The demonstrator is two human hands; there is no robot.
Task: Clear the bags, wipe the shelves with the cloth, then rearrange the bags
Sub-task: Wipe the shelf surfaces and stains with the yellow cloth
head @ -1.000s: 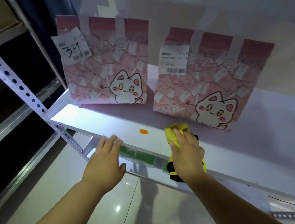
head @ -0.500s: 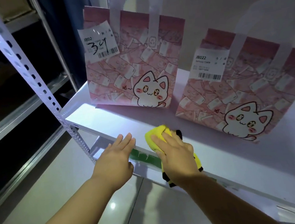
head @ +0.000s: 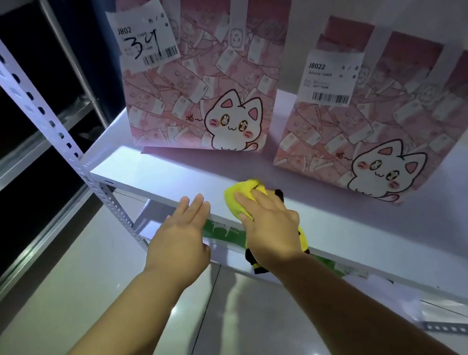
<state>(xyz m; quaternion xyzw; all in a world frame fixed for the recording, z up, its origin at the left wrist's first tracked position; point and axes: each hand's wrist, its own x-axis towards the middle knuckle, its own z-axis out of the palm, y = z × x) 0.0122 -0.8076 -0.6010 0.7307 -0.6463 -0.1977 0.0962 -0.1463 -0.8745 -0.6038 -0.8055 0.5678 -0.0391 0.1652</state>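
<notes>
Yellow cloth [head: 242, 194] lies on white shelf [head: 153, 171], near front edge. Black and yellow end of cloth hangs over edge. On top, right hand [head: 271, 226] lies flat, fingers [head: 247, 206] straight and close together, pressing cloth down. Just beside it, left hand [head: 180, 237] rests on shelf edge, fingers straight, side by side, holding nothing. At back of shelf stand two pink cat bags, apart from cloth: left bag [head: 204, 75] tagged "J802", right bag [head: 378, 128] tagged "J8022". Gray post [head: 36, 102] with holes stands at left. Shiny floor [head: 69, 319] below.
</notes>
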